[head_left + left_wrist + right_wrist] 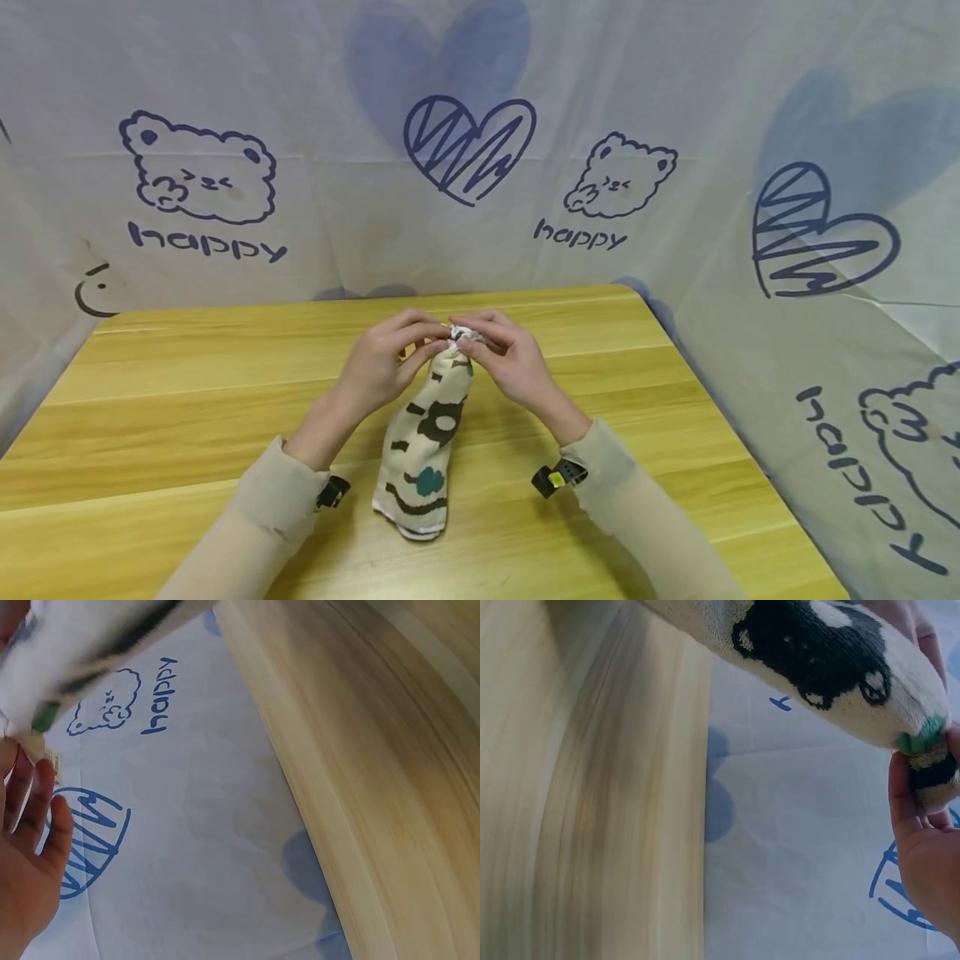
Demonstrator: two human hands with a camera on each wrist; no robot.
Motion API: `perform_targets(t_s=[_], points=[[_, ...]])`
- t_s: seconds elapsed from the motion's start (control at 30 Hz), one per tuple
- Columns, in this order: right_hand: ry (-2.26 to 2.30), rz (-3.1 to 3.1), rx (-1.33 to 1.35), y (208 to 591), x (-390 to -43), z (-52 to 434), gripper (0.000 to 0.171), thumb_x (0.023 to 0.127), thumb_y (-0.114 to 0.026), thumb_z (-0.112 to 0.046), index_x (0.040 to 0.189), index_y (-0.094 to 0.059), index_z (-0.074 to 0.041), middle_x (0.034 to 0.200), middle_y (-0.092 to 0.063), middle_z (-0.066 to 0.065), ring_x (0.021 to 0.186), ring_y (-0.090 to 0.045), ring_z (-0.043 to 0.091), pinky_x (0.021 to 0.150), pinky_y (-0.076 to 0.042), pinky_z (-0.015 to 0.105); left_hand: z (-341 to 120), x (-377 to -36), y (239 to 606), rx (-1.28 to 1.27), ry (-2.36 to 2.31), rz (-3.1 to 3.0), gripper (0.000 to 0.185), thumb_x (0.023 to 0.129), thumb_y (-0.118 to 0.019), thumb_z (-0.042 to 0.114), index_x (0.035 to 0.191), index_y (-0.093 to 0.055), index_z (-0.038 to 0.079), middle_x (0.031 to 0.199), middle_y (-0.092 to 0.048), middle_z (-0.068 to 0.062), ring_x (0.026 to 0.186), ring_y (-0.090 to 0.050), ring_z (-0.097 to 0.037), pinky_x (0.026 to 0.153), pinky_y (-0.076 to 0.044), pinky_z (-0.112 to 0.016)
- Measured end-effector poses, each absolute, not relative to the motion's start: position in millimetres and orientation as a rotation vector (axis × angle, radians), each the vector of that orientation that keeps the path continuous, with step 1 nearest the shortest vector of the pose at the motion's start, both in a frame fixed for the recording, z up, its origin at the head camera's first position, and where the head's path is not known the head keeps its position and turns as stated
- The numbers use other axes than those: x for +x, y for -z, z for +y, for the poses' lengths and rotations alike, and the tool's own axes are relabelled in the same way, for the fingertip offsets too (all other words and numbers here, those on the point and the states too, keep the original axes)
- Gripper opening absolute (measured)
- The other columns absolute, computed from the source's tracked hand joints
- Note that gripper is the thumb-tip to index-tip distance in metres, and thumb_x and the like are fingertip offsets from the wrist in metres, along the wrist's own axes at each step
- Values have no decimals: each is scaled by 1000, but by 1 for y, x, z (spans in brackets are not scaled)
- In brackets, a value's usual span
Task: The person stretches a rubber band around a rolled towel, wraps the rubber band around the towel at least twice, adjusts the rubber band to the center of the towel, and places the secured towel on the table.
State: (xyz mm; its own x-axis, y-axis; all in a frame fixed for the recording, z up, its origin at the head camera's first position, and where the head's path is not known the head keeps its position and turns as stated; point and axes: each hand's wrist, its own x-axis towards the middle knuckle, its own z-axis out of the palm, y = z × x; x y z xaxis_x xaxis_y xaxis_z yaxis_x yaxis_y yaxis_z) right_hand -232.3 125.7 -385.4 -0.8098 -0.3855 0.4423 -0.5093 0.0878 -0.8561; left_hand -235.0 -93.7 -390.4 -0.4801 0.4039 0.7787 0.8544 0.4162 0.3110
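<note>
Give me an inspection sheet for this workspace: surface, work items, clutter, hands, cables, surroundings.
Surface: wood-grain table.
Work items: cream patterned cloth, bunched narrow at its far end, wider towards the person.
Clutter: nothing seen.
Hands: left hand and right hand both pinch the bunched end; a black device sits at each cuff.
Cables: nothing seen.
Surroundings: pale fabric backdrop printed with blue hearts, bears and "happy".

Patterned towel (pixel 422 429): matt cloth, its fuzzy pile slightly rough seen close up. Tabletop (pixel 187 400) wood-look, grain showing, smooth with a faint gloss; backdrop (pixel 345 225) thin matt cloth, lightly creased. Sleeves (pixel 277 496) matt, soft-looking cloth; right wrist strap (pixel 574 472) plastic-looking.
</note>
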Motion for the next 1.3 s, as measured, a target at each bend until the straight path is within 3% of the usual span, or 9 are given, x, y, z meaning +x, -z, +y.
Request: perform_targets(t_s=[0.17, 0.3, 0.5, 0.63, 0.73, 1.0, 1.13, 1.3], points=[[-1774, -2190, 926, 390, -234, 125, 28, 101, -63, 1, 129, -70, 4, 120, -65, 18, 104, -63, 19, 84, -56, 23, -95, -236, 387, -1081, 1086, -2200, 18, 92, -78, 6, 109, -71, 6, 99, -66, -4, 79, -60, -14, 59, -49, -29], [-1767, -2161, 905, 395, -234, 121, 26, 101, -63, 2, 126, -70, 7, 122, -65, 21, 104, -64, 18, 85, -57, 22, -94, -237, 386, -1045, 1184, -2324, 14, 94, -76, 9, 104, -67, 8, 97, -64, -3, 83, -63, -16, 64, -52, -29], [-1780, -2146, 805, 401, -233, 119, 26, 102, -63, 0, 126, -70, 6, 123, -66, 20, 95, -63, 12, 77, -55, 19, -89, -236, 396, -926, 1245, -2340, 8, 99, -73, 13, 103, -69, 8, 98, -66, -3, 79, -59, -16, 64, -50, -31], [-1831, -2131, 852, 399, -235, 121, 27, 103, -61, 1, 128, -69, 6, 124, -66, 21, 99, -66, 13, 82, -57, 23, -88, -235, 400, -879, 1314, -2243, 5, 100, -69, 8, 105, -72, 7, 100, -69, -5, 78, -55, -15, 61, -45, -29], [-1879, -2122, 911, 396, -236, 122, 28, 104, -59, 2, 130, -68, 7, 127, -67, 22, 108, -68, 17, 90, -58, 28, -88, -234, 401, -872, 1276, -2170, 7, 97, -72, 4, 104, -75, 5, 102, -72, -6, 77, -56, -14, 58, -43, -27], [-2096, -2074, 912, 397, -238, 124, 35, 105, -53, 5, 139, -59, 9, 136, -63, 28, 119, -67, 16, 100, -55, 34, -89, -234, 402, -945, 884, -2031, 16, 85, -85, 7, 101, -82, 4, 100, -74, -9, 84, -67, -23, 64, -55, -34], [-2171, -2055, 895, 400, -237, 122, 34, 105, -52, 6, 138, -58, 11, 131, -64, 31, 114, -69, 14, 96, -57, 32, -89, -233, 403, -960, 859, -2016, 15, 81, -88, 9, 94, -82, 5, 96, -74, -7, 82, -66, -22, 60, -53, -34], [-2151, -2057, 796, 402, -233, 119, 30, 103, -53, 9, 131, -63, 12, 119, -69, 31, 103, -72, 14, 88, -60, 29, -88, -231, 403, -975, 896, -2130, 14, 83, -88, 12, 92, -78, 7, 95, -74, -5, 84, -67, -21, 67, -56, -34]])
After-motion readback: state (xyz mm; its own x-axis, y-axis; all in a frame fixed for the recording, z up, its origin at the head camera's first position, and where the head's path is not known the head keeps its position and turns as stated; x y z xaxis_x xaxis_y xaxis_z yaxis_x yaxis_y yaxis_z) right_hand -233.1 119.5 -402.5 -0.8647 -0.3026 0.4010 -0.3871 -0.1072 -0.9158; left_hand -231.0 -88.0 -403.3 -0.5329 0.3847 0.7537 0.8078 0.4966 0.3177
